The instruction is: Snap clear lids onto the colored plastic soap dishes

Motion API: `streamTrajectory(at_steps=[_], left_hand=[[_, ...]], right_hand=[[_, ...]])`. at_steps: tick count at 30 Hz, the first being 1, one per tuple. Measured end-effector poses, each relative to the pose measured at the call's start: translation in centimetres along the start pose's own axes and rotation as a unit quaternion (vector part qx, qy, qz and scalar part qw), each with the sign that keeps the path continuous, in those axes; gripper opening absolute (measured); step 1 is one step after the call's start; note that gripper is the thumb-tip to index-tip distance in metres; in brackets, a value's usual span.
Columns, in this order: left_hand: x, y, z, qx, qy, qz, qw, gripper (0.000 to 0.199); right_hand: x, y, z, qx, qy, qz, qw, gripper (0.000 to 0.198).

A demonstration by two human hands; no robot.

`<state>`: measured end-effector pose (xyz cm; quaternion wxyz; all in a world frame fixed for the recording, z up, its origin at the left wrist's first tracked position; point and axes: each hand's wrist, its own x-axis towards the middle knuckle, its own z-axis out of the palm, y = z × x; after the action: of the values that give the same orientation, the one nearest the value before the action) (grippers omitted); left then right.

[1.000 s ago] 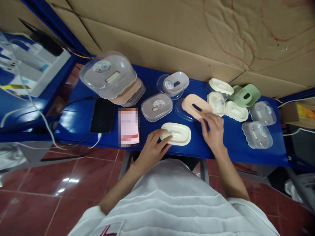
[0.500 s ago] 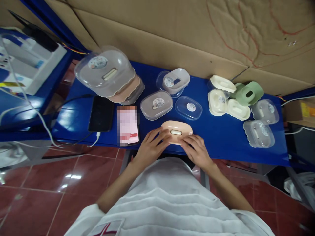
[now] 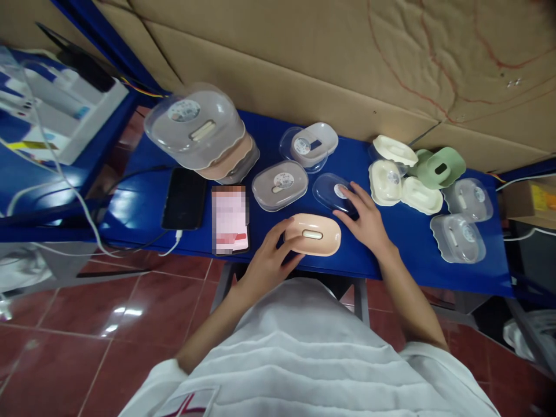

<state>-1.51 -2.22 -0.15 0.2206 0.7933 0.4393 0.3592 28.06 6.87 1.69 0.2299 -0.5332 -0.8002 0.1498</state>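
Observation:
A peach soap dish (image 3: pixel 328 236) with a slot in its middle rests at the front of the blue table. My left hand (image 3: pixel 275 255) grips its left end, fingers over the near rim. Just behind the dish lies a clear plastic lid (image 3: pixel 328 194) with a round sticker. My right hand (image 3: pixel 367 220) reaches over the lid's right end with fingers and thumb spread, the fingertips at the sticker and near edge. A grey soap dish under a clear lid (image 3: pixel 280 188) sits to the left of that lid.
Stacked lidded boxes (image 3: pixel 195 130) and a black phone (image 3: pixel 185 200) stand left, beside a lit phone (image 3: pixel 230 223). Behind lies a pale dish with a lid (image 3: pixel 325 137). Cream dishes (image 3: pixel 421 196), a green dish (image 3: pixel 443 167) and clear-lidded dishes (image 3: pixel 458 237) are at right. Cardboard (image 3: pixel 282 69) lines the back.
My right hand has left the peach dish and moved back and right onto the clear lid. My left hand stays at the dish's left end.

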Motion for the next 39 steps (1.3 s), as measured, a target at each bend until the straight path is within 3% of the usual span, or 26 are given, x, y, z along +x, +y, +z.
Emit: streamTrajectory(at_steps=[3, 7, 13, 17, 23, 27, 30, 35, 39], left_hand=[[-0.1, -0.3, 0.1, -0.017, 0.009, -0.036, 0.999, 0.079], [0.3, -0.8, 0.2, -0.010, 0.000, -0.028, 1.000, 0.095], [1.0, -1.1, 0.0, 0.012, -0.017, -0.008, 1.000, 0.090], [0.7, -1.0, 0.0, -0.007, -0.027, -0.037, 0.999, 0.082], [0.6, -1.0, 0.2, -0.009, -0.021, -0.045, 0.999, 0.079], [0.5, -0.3, -0.5, -0.013, 0.007, -0.022, 1.000, 0.077], [0.7, 0.4, -1.7, 0.012, 0.062, -0.004, 0.998, 0.071], [2.5, -0.2, -2.6, 0.088, 0.207, -0.074, 0.971, 0.071], [4.2, -1.8, -2.1, 0.103, 0.244, -0.110, 0.958, 0.067]], right_hand=[[-2.6, -2.0, -0.9, 0.065, -0.050, -0.039, 0.996, 0.062], [-5.3, -4.9, -0.6, 0.028, -0.100, -0.121, 0.987, 0.072], [-5.3, -4.9, 1.0, -0.060, -0.084, -0.160, 0.982, 0.077], [-5.0, -4.1, 1.2, -0.087, -0.099, -0.183, 0.974, 0.075], [-4.6, -3.2, 0.3, -0.037, -0.120, -0.196, 0.973, 0.066], [-0.4, -1.3, -1.0, 0.025, -0.056, -0.137, 0.989, 0.062], [5.8, 0.2, -0.5, -0.039, 0.000, -0.095, 0.995, 0.061], [14.6, 1.2, 2.7, -0.136, -0.065, -0.100, 0.984, 0.084], [14.8, 1.3, 3.4, -0.138, -0.075, -0.090, 0.983, 0.085]])
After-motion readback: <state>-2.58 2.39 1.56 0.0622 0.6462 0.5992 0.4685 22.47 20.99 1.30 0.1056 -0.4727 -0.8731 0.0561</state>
